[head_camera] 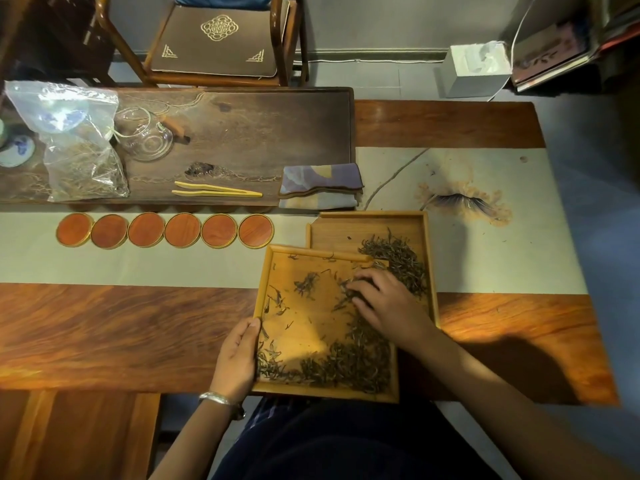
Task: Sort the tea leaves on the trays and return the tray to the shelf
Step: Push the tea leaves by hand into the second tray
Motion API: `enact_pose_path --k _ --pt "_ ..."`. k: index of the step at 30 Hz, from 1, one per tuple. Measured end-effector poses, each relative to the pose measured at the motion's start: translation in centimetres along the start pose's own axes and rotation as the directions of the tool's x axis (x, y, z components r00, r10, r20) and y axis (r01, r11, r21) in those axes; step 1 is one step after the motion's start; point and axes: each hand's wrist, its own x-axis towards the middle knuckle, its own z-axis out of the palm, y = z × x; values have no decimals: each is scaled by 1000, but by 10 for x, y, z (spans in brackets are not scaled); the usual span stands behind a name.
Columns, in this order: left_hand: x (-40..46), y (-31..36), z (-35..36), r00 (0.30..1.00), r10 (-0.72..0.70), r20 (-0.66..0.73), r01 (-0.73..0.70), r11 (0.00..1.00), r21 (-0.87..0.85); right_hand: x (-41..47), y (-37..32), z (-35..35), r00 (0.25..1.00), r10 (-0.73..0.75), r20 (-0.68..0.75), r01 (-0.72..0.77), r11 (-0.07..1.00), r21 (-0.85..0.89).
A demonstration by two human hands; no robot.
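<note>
Two shallow wooden trays overlap on the table. The near tray lies partly over the far tray. Dark tea leaves are heaped along the near tray's front edge and scattered across its middle. Another pile of tea leaves sits in the far tray's right side. My left hand grips the near tray's left rim, thumb on top. My right hand rests palm down in the near tray, its fingertips pinched on a few leaves near the tray's far right corner.
A row of several round wooden coasters lies left of the trays. Behind them stands a dark tea board with bamboo tongs, a glass pitcher and a plastic bag of tea. A folded cloth lies beside it. A chair stands beyond.
</note>
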Motion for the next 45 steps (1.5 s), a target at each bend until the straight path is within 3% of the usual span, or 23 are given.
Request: enact_pose_path --k 11,15,18,22,25,45 --pt "4 -3 -2 999 -40 20 41 999 -33 11 22 -8 984 175 -40 -170 980 99" --pt "8 -5 -2 999 -42 -2 42 999 -18 3 8 -11 986 127 -113 -112 986 125" --pt "10 -5 -1 999 -42 -7 42 999 -11 -8 -8 -11 997 73 -27 -68 983 169" --pt "11 -3 0 999 -45 -3 45 999 -11 -28 -23 -4 984 -127 123 107 982 157" --pt "10 0 0 999 -44 -18 43 999 -21 -39 -24 1 962 -233 141 214 967 136" --pt "4 6 1 999 -41 10 41 999 -4 -5 10 -1 999 45 -22 -41 989 139"
